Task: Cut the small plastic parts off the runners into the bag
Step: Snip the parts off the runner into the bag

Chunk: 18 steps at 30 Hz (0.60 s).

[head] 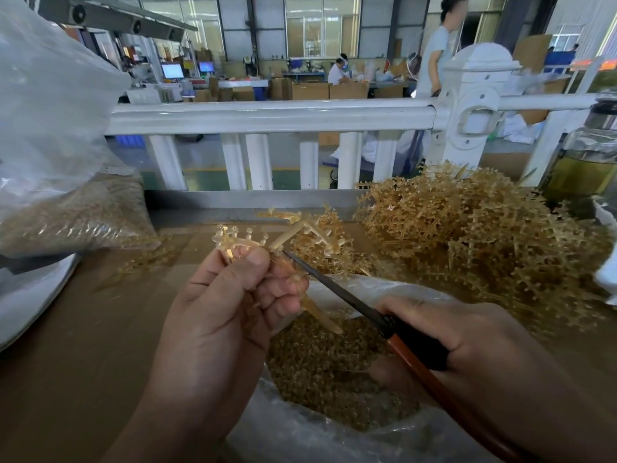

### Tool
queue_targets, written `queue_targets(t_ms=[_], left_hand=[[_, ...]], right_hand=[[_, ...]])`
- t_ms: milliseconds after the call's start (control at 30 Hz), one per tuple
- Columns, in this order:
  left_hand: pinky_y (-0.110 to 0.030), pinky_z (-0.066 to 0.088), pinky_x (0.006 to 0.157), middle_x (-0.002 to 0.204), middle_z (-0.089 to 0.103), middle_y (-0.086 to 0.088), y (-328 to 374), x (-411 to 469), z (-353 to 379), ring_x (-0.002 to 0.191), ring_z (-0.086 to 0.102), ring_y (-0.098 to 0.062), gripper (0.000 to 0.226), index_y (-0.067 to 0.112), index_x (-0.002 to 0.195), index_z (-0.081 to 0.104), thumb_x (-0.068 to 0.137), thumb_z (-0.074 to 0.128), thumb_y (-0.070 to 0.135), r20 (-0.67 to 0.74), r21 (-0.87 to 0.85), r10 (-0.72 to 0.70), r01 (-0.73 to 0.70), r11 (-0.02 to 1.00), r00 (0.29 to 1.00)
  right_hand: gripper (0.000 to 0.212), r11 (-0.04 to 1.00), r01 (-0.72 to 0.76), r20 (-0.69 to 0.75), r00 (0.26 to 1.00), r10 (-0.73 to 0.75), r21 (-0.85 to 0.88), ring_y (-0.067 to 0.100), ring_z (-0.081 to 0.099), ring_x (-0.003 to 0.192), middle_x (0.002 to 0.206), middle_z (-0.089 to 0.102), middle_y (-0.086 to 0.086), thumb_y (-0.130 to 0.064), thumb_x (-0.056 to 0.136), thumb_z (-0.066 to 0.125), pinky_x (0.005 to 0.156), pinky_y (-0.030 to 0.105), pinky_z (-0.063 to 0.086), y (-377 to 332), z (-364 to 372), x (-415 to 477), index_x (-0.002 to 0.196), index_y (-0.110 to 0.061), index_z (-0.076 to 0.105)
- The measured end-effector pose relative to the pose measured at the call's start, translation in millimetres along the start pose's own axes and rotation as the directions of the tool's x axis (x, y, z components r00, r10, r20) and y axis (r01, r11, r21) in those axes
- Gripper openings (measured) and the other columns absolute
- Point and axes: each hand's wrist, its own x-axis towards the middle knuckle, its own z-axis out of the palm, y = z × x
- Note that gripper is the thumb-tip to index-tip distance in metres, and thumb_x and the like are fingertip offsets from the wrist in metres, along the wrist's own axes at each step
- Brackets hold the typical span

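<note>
The left hand [230, 305], at the centre of the frame, grips a tan runner [300, 230]. Its thumb and curled fingers close round the stem. One branch of small parts [240, 233] projects above the thumb, and another branch extends toward the upper right. A bare length of stem hangs below the fingers.

The right hand [474, 332], at lower right, is wrapped round the orange-and-black handle of a knife [350, 297]. The dark blade points to the upper left. Its tip meets the runner just beside the left fingers.

An open clear bag [334, 442] lies directly below both hands, at lower centre. It holds a mass of loose cut parts [327, 362].

A large pile of uncut runners [484, 235] occupies the right of the frame, on the brown bench [83, 345]. A few more runners lie behind the held one.

A second clear bag [60, 111], also holding tan parts, stands at upper left. A white railing [267, 115] crosses the frame behind the bench. A glass jar [587, 162] of yellow-green liquid stands at the right edge.
</note>
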Motion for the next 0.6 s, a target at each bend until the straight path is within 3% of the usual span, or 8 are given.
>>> queue_targets(t_ms=[100,267,433,600], left_hand=[[-0.021,0.056,0.058,0.068,0.068,0.000,0.8,0.2,1.1,0.063,0.069,-0.011,0.017,0.023,0.067,0.073,0.083,0.073,0.020,-0.001,0.006,0.006,-0.006,1.000,1.000],[-0.023,0.057,0.059,0.069,0.068,-0.002,-0.5,0.9,0.2,0.063,0.069,-0.013,0.016,0.023,0.067,0.072,0.081,0.064,0.024,-0.029,0.004,0.011,-0.011,1.000,1.000],[-0.022,0.057,0.057,0.068,0.069,-0.004,0.0,-1.1,1.3,0.063,0.070,-0.015,0.017,0.024,0.065,0.072,0.080,0.064,0.022,-0.052,0.054,0.030,-0.027,0.998,0.998],[-0.020,0.055,0.056,0.068,0.069,-0.006,-0.3,-2.0,2.6,0.063,0.069,-0.015,0.018,0.023,0.064,0.072,0.080,0.064,0.022,-0.049,0.081,0.041,-0.037,0.996,0.998]], right_hand=[[0.058,1.000,-0.002,0.004,1.000,0.002,0.005,0.002,0.058,0.079,0.088,0.063,-0.021,-0.088,0.066,0.050,0.067,0.019,0.044,1.3,0.3,0.6,0.103,-0.044,0.059],[0.054,1.000,0.007,0.012,1.000,-0.007,0.010,0.001,0.059,0.077,0.089,0.063,-0.020,-0.085,0.069,0.055,0.063,0.016,0.044,1.9,1.5,2.1,0.104,-0.044,0.060],[0.053,1.000,-0.012,0.012,1.000,0.012,0.011,0.000,0.059,0.085,0.096,0.063,-0.026,-0.087,0.068,0.053,0.069,0.019,0.047,1.8,3.4,2.4,0.107,-0.052,0.056],[0.064,1.000,-0.025,-0.013,1.000,0.025,0.010,-0.004,0.059,0.091,0.099,0.061,-0.033,-0.090,0.059,0.047,0.076,0.018,0.047,3.7,4.9,3.2,0.112,-0.054,0.052]])
